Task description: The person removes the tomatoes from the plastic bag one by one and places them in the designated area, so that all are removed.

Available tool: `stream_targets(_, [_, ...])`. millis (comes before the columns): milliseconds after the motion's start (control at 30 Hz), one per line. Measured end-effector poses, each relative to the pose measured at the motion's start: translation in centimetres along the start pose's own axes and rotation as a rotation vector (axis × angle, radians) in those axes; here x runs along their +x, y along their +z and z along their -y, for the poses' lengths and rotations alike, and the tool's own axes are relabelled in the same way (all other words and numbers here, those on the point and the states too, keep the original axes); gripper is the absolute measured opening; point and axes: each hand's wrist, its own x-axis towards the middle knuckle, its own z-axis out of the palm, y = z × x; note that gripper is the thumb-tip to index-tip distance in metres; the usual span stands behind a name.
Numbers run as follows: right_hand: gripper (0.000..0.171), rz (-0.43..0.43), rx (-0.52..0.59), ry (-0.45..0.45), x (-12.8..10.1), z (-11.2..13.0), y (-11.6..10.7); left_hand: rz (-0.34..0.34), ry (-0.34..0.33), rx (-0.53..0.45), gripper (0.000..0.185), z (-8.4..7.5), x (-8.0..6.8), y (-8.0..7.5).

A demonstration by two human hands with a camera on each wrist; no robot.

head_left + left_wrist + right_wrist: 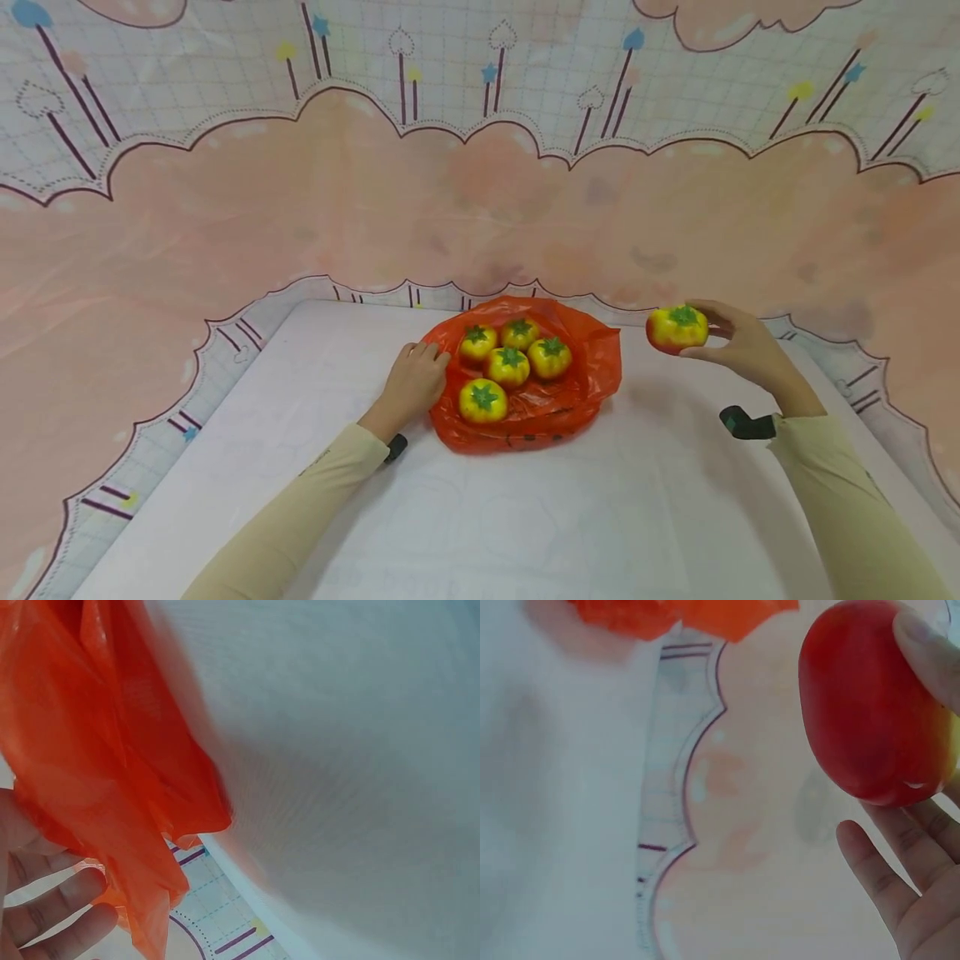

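An orange-red plastic bag (540, 407) lies spread on the table, its mouth facing up. Inside it sit several yellow-and-red tomatoes with green star-shaped tops, one tomato (483, 401) nearest the front. At the bag's left rim, my left hand (416, 382) holds the plastic; the left wrist view shows its fingers (56, 911) against the hanging bag film (112, 780). My right hand (746, 346) is raised to the right of the bag, gripping another tomato (677, 329) between thumb and fingers. Its smooth red underside (870, 705) fills the upper right of the right wrist view.
A white covered table (525, 517) spreads under the bag. Behind it hangs a patterned cloth (480, 208) in peach and white, which also runs down both sides. Dark wrist mounts (747, 422) sit at the sleeve cuffs.
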Motion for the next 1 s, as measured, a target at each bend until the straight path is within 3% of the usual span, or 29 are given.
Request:
stream_targets(267, [0.072,-0.034,0.059,0.073,0.1,-3.3,0.3,-0.025,0.010,0.013,0.020,0.1,-0.1,0.0])
stream_targets(567, [0.079,-0.030,0.115,0.213,-0.1,-6.7,2.0,-0.029,0.012,0.011,0.020,0.1,0.0,0.2])
stream_targets(1000, [0.082,0.024,0.215,0.259,-0.2,-8.9,4.4,-0.043,0.018,0.013,0.019,0.1,-0.1,0.2])
